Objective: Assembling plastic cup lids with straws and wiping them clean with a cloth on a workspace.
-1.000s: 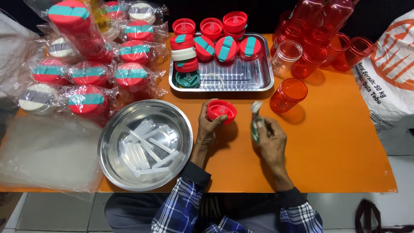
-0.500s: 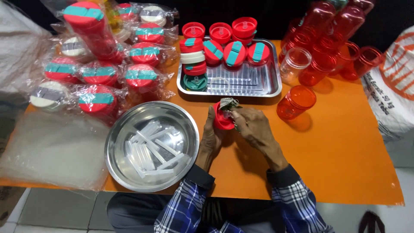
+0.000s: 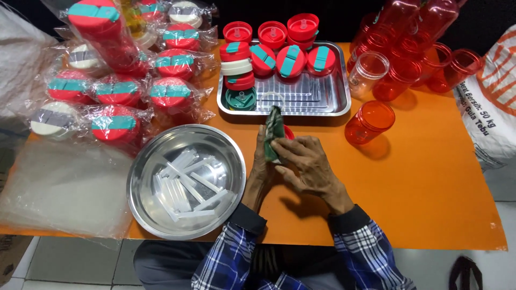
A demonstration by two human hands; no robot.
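My two hands meet over the orange table (image 3: pixel 419 182), just in front of the steel tray (image 3: pixel 337 104). My left hand (image 3: pixel 260 164) holds a red lid (image 3: pixel 288 132) on edge, mostly hidden behind my fingers. My right hand (image 3: pixel 303 164) presses a green strap piece (image 3: pixel 273 126) against that lid; the strap sticks up above my fingers. A round steel bowl (image 3: pixel 145 166) with several white plastic straws (image 3: pixel 185 185) sits to the left of my hands. An open red jar (image 3: pixel 368 121) stands to the right.
The steel tray holds several red lids with teal straps. Wrapped red bottles (image 3: pixel 115 123) crowd the left side, above clear plastic bags (image 3: pixel 59 188). Red and clear jars (image 3: pixel 398 80) cluster at the back right. A white sack (image 3: pixel 492 102) leans at the right edge.
A second ago my hands were apart, the left on the red lid, the right holding the strap. They have come together and the strap now sits against the lid.
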